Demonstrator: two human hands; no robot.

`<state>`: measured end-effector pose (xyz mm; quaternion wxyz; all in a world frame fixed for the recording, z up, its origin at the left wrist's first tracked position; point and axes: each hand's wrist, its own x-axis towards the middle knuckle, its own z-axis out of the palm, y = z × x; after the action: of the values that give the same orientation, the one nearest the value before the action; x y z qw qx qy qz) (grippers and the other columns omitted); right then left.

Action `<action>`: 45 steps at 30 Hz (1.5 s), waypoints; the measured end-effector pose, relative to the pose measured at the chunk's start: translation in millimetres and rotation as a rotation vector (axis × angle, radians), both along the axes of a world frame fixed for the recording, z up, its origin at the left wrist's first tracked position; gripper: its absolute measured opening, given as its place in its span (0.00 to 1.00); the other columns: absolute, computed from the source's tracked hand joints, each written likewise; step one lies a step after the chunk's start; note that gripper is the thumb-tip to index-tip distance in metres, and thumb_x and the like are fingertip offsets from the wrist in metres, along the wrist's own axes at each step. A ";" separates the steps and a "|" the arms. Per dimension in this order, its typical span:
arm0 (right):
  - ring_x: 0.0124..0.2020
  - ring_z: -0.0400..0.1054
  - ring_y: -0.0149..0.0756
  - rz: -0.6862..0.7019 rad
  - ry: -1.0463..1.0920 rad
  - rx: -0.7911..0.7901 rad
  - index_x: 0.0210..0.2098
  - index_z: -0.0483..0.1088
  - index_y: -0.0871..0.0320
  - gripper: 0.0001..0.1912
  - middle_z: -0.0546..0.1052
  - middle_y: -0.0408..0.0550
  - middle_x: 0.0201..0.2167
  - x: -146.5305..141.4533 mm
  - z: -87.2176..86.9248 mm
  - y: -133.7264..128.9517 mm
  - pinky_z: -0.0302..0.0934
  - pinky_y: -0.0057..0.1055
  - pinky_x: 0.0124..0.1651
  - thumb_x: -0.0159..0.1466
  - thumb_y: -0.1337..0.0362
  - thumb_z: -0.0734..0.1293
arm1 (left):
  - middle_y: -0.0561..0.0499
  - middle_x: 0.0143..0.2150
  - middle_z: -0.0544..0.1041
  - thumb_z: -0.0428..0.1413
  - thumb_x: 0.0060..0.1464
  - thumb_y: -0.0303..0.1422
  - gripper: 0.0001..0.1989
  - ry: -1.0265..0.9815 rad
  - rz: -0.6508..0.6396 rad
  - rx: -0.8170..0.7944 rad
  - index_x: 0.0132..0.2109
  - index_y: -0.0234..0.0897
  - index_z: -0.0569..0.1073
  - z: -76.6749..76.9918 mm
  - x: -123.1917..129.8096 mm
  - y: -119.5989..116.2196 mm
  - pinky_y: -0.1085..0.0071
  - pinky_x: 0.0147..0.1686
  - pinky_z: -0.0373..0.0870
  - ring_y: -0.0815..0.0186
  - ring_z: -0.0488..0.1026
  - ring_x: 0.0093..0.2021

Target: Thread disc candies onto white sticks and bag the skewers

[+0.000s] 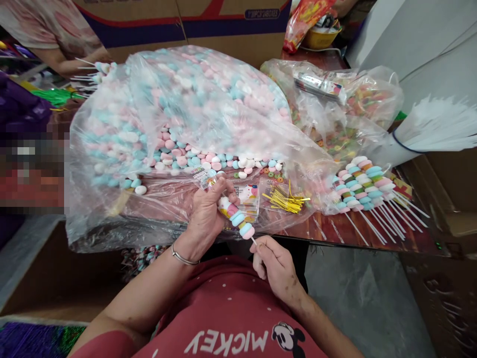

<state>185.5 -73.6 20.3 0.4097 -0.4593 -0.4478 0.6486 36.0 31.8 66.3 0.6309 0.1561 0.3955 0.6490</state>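
Note:
A skewer of pastel candy pieces [237, 219] slants between my hands, with pink, blue and white discs threaded on a white stick. My left hand [208, 211] is closed around its upper end, where a small printed clear wrapper [203, 176] sticks out past the fingers. Whether the wrapper covers the candy is hard to tell. Lower down, my right hand [274, 261] pinches the bare stick just below the last piece. Beyond my left hand lie printed clear packets [248, 196] and a bunch of gold twist ties [286, 199].
A huge clear bag of pastel candies [208, 94] spreads over the table [298, 228]. Finished-looking candy skewers [363, 186] are stacked at right, near a holder of white sticks [432, 124]. Another bag holds candy rings [368, 99]. Across the table a person's arm [70, 57] shows before a cardboard box [231, 44].

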 end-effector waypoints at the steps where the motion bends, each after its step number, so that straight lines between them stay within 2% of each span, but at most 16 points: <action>1: 0.14 0.49 0.24 -0.008 0.029 -0.018 0.32 0.65 0.57 0.15 0.61 0.32 0.12 -2.1 -0.5 -0.4 0.46 0.24 0.20 0.69 0.55 0.57 | 0.57 0.24 0.73 0.72 0.36 0.35 0.20 -0.011 0.003 0.002 0.35 0.34 0.72 0.4 1.7 -0.8 0.78 0.18 0.64 0.75 0.67 0.18; 5: 0.13 0.51 0.25 -0.029 -0.117 0.063 0.34 0.65 0.56 0.13 0.60 0.32 0.12 -6.5 -4.2 -0.2 0.46 0.25 0.19 0.70 0.58 0.56 | 0.57 0.24 0.73 0.73 0.34 0.33 0.21 -0.031 0.002 0.011 0.31 0.35 0.69 2.4 8.2 -2.4 0.78 0.18 0.63 0.77 0.64 0.18; 7: 0.15 0.56 0.27 -0.088 -0.395 0.325 0.33 0.66 0.56 0.11 0.64 0.35 0.14 -6.3 -5.9 2.0 0.50 0.26 0.21 0.70 0.62 0.57 | 0.57 0.24 0.72 0.73 0.35 0.34 0.20 -0.030 -0.013 0.015 0.31 0.35 0.69 1.7 10.7 -2.6 0.79 0.17 0.62 0.78 0.62 0.17; 10: 0.20 0.61 0.29 -0.245 -0.848 0.864 0.34 0.68 0.58 0.08 0.70 0.40 0.18 -6.6 -7.8 6.9 0.53 0.30 0.27 0.68 0.69 0.59 | 0.58 0.23 0.70 0.72 0.37 0.36 0.20 -0.016 -0.057 -0.004 0.31 0.35 0.70 -2.2 15.7 -5.1 0.79 0.17 0.61 0.78 0.61 0.17; 11: 0.20 0.61 0.30 -0.277 -0.944 0.991 0.35 0.69 0.58 0.08 0.70 0.41 0.18 -7.5 -8.2 8.7 0.53 0.31 0.28 0.68 0.71 0.60 | 0.58 0.23 0.70 0.72 0.37 0.37 0.21 -0.012 -0.076 -0.018 0.31 0.35 0.69 -4.0 18.3 -7.2 0.79 0.18 0.61 0.78 0.62 0.17; 13: 0.21 0.62 0.31 -0.297 -1.019 1.089 0.38 0.70 0.60 0.08 0.71 0.42 0.19 -10.3 -9.0 11.8 0.54 0.32 0.29 0.68 0.71 0.60 | 0.59 0.22 0.69 0.73 0.37 0.38 0.22 -0.008 -0.119 -0.042 0.31 0.35 0.69 -7.7 25.1 -13.9 0.78 0.19 0.62 0.77 0.62 0.17; 15: 0.23 0.65 0.31 -0.276 -0.950 0.994 0.37 0.70 0.59 0.09 0.73 0.43 0.21 -12.8 -9.3 14.2 0.56 0.31 0.30 0.69 0.70 0.58 | 0.60 0.21 0.68 0.72 0.37 0.39 0.22 -0.012 -0.156 -0.050 0.32 0.35 0.69 -10.7 32.3 -22.9 0.77 0.21 0.64 0.77 0.62 0.18; 17: 0.23 0.65 0.29 -0.233 -0.800 0.775 0.35 0.69 0.58 0.12 0.73 0.43 0.23 -13.0 -9.0 15.5 0.58 0.28 0.29 0.70 0.67 0.56 | 0.60 0.21 0.69 0.72 0.38 0.40 0.22 -0.015 -0.189 -0.056 0.33 0.35 0.70 -12.2 36.5 -31.0 0.76 0.23 0.66 0.76 0.65 0.19; 19: 0.21 0.63 0.27 -0.194 -0.645 0.557 0.34 0.68 0.57 0.13 0.71 0.40 0.22 -10.5 -7.7 15.7 0.57 0.25 0.27 0.71 0.64 0.56 | 0.57 0.23 0.73 0.72 0.37 0.41 0.22 -0.001 -0.216 -0.065 0.33 0.35 0.71 -12.0 34.5 -33.8 0.75 0.26 0.69 0.73 0.70 0.22; 21: 0.20 0.60 0.26 -0.169 -0.562 0.445 0.34 0.68 0.56 0.13 0.69 0.38 0.20 -6.4 -5.5 15.4 0.56 0.24 0.25 0.71 0.62 0.56 | 0.52 0.27 0.78 0.72 0.36 0.44 0.23 0.014 -0.201 -0.060 0.33 0.36 0.73 -10.2 26.1 -28.8 0.74 0.27 0.71 0.68 0.75 0.27; 23: 0.20 0.61 0.26 -0.150 -0.571 0.473 0.34 0.69 0.56 0.13 0.70 0.39 0.20 -2.7 -2.6 15.5 0.56 0.24 0.26 0.70 0.62 0.57 | 0.49 0.30 0.80 0.72 0.34 0.48 0.25 0.012 -0.111 -0.036 0.34 0.36 0.74 -7.4 14.2 -17.6 0.71 0.28 0.73 0.65 0.77 0.29; 25: 0.23 0.63 0.28 -0.138 -0.651 0.616 0.33 0.71 0.57 0.11 0.73 0.41 0.22 -0.7 0.1 16.7 0.57 0.25 0.29 0.69 0.64 0.59 | 0.49 0.30 0.80 0.72 0.35 0.47 0.25 0.027 -0.026 -0.027 0.35 0.35 0.74 -4.4 3.7 -4.9 0.70 0.29 0.74 0.63 0.78 0.30; 28: 0.26 0.66 0.31 -0.170 -0.812 0.870 0.34 0.72 0.58 0.10 0.75 0.45 0.25 -0.2 1.6 19.3 0.59 0.28 0.34 0.69 0.68 0.59 | 0.54 0.24 0.76 0.72 0.39 0.38 0.20 0.045 -0.003 -0.025 0.34 0.34 0.73 -0.3 -3.5 8.6 0.73 0.26 0.73 0.69 0.74 0.23; 31: 0.25 0.65 0.32 -0.209 -0.970 1.003 0.36 0.72 0.60 0.10 0.74 0.46 0.23 0.6 0.4 20.2 0.57 0.30 0.34 0.69 0.71 0.60 | 0.58 0.20 0.71 0.71 0.40 0.33 0.17 0.032 -0.004 -0.039 0.32 0.34 0.70 2.1 -2.6 13.3 0.75 0.22 0.70 0.74 0.68 0.18; 38: 0.22 0.60 0.32 -0.262 -1.095 1.082 0.31 0.70 0.57 0.12 0.69 0.42 0.19 -3.1 -1.4 18.8 0.52 0.32 0.30 0.69 0.71 0.60 | 0.59 0.21 0.70 0.71 0.41 0.34 0.18 -0.002 -0.044 -0.040 0.32 0.34 0.69 0.0 6.2 7.7 0.78 0.21 0.68 0.76 0.66 0.18; 45: 0.21 0.61 0.32 -0.283 -1.015 0.997 0.26 0.66 0.55 0.16 0.68 0.42 0.17 -17.0 0.8 28.2 0.52 0.32 0.29 0.69 0.71 0.57 | 0.60 0.19 0.67 0.71 0.40 0.38 0.21 -0.044 -0.130 -0.059 0.27 0.35 0.66 -3.2 29.4 -13.8 0.77 0.18 0.65 0.78 0.61 0.15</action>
<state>168.5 -45.4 21.0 0.3921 -0.5159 -0.7615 0.0151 65.4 18.0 63.2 0.6846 0.1485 0.3895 0.5980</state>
